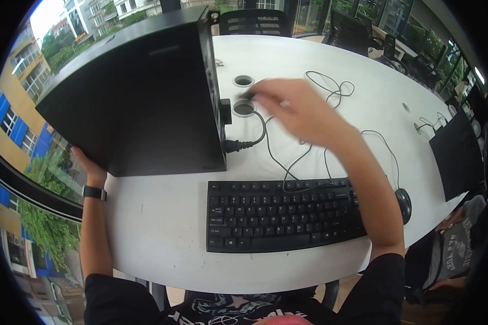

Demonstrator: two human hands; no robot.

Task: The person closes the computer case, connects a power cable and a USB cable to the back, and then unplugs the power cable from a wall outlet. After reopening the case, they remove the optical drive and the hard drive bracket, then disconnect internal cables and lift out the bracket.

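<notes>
A black desktop computer case (pixel 141 92) stands on the white table (pixel 162 227), its back turned toward the middle. My left hand (pixel 89 165) grips the case's lower left corner; a dark watch sits on that wrist. My right hand (pixel 298 108) reaches over the table toward the back of the case, blurred, with its fingertips pinched on a small dark cable plug (pixel 248 95) above a round cable hole (pixel 244 108). A black power cable (pixel 249 142) is plugged into the case's lower back.
A black keyboard (pixel 282 214) lies near the front edge with a black mouse (pixel 403 205) to its right. Thin cables (pixel 331 86) loop across the table. A second cable hole (pixel 243 81) lies farther back. A dark monitor (pixel 458 154) stands at right, chairs behind, another seated person at lower right.
</notes>
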